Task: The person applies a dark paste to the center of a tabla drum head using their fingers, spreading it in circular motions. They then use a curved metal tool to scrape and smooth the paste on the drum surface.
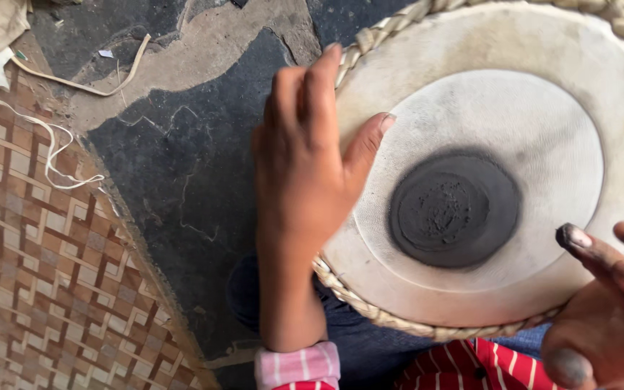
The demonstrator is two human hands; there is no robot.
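The left hand (pixel 305 166) rests spread on the drum (pixel 500 50) rim, while the paste-tipped right hand (pixel 608 318) hovers spread, nearer the black patch (pixel 454 208).

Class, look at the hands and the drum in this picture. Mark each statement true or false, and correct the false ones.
1. The left hand rests on the drum rim. True.
2. The dark patch on the skin is white. False: it is dark grey-black.
3. A braided ring edges the drum. True.
4. The right hand holds a hammer. False: it holds nothing; a fingertip is smeared dark.
5. The mat is plain blue. False: brown zigzag pattern.
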